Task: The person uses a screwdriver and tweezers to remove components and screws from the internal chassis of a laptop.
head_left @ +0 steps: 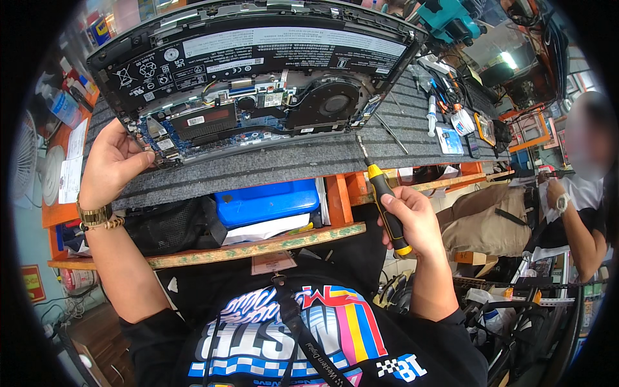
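An opened laptop [277, 129] stands tilted up on the grey striped mat [290, 161], its inside facing me. A black battery [258, 55] fills its upper part; below lie the blue circuit board and a round fan [332, 102]. My left hand [115, 161] grips the laptop's lower left corner, thumb on the front and fingers behind. In my right hand [412, 219] is a black and yellow screwdriver [387, 206], its shaft pointing up toward the mat's front edge. The tip is apart from the laptop.
Loose tools [445, 90], a white syringe [432, 116] and a thin metal rod [391, 134] lie right of the laptop. A blue case [267, 201] sits in the open drawer under the bench. Another person [583, 193] is at the far right. A fan [26, 155] stands left.
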The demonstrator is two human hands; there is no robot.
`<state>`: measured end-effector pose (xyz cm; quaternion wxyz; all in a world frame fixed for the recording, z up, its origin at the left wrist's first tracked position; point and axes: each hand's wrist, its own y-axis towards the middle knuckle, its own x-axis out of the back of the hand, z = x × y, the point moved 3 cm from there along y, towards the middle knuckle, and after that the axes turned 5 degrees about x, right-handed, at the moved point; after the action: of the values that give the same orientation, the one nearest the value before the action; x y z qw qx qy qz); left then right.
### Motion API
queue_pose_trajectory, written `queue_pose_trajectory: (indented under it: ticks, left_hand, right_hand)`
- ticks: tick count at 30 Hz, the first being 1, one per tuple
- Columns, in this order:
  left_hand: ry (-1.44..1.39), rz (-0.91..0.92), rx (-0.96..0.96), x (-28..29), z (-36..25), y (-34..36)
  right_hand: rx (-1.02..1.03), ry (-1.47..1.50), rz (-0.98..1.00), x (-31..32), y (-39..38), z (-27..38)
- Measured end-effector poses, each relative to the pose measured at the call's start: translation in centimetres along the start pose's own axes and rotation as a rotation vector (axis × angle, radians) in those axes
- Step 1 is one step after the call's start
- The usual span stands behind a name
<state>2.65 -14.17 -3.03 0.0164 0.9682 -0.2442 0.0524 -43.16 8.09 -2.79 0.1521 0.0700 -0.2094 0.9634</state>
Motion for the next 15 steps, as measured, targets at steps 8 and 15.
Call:
queue_pose_trajectory:
  ticks: [8,15]
  left_hand:
    - [-0.012,-0.005,-0.006,-0.2,-0.1,0.0]
    - [0.034,-0.029,0.037,0.1,0.0,-0.2]
  right_hand:
    - [0.002,-0.012,0.005,-0.2,0.3,0.3]
    - [-0.013,-0.006,0.038,1.5,-0.1,0.4]
